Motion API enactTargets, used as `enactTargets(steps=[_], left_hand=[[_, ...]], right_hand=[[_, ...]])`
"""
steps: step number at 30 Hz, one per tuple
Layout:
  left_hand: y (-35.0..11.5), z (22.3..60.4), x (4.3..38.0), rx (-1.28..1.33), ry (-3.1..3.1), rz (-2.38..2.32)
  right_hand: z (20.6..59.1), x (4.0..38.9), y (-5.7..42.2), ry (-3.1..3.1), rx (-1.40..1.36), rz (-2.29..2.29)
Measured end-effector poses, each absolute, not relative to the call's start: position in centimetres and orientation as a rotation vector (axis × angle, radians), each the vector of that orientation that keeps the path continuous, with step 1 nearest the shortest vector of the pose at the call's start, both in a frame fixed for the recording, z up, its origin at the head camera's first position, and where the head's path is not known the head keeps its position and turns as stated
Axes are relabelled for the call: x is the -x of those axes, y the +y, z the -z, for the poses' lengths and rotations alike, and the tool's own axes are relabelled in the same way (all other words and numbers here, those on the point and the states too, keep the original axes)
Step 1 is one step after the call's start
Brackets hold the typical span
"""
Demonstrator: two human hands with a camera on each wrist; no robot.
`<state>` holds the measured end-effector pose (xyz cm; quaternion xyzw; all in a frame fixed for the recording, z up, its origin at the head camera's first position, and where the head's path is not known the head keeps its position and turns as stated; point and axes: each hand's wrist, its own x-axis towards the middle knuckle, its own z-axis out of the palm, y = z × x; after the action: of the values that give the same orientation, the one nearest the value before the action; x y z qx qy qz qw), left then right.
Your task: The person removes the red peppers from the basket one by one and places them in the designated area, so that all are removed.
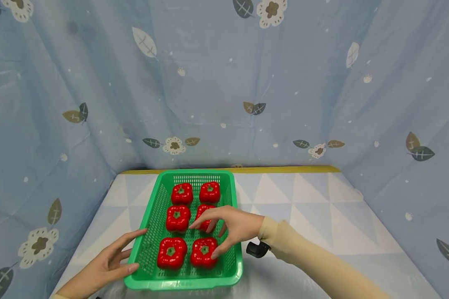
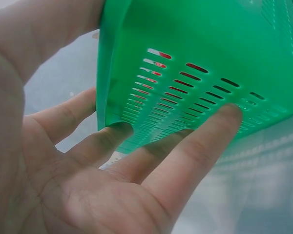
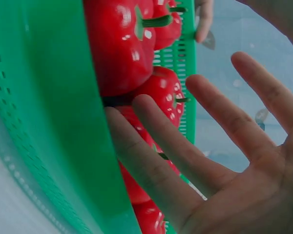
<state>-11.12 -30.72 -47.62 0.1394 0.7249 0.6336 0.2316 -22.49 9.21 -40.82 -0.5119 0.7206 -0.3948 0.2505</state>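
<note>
A green perforated plastic basket (image 1: 183, 284) holds several red bell peppers with green stems, set in two columns. My left hand (image 1: 106, 263) is at the basket's left side, thumb and index fingertips at the rim. In the left wrist view, other fingers (image 2: 195, 151) touch the slotted outer wall. Over the right column hovers my right hand (image 1: 235, 224), fingers spread and loosely bent, holding nothing. Its thumb overlaps the front right pepper (image 1: 200, 251), and its fingers partly hide the middle right pepper (image 1: 202, 211). The right wrist view shows a pepper (image 3: 117, 44) close beyond the fingertips.
The basket stands on a table with a triangle-patterned cover (image 1: 314, 207) and a yellow strip (image 1: 284, 169) along its back edge. Blue curtains (image 1: 217, 83) with leaves and flowers enclose the back and both sides. A black wrist camera (image 1: 258, 249) sits under the right wrist.
</note>
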Motion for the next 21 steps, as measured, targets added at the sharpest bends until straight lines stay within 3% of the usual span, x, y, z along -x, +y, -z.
enactTargets(steps=[21], left_hand=[[-30.9, 47.9, 11.1, -0.39, 2.052, -1.735]], right_hand=[[42.1, 22.7, 7.5, 1.96, 1.51, 0.821]])
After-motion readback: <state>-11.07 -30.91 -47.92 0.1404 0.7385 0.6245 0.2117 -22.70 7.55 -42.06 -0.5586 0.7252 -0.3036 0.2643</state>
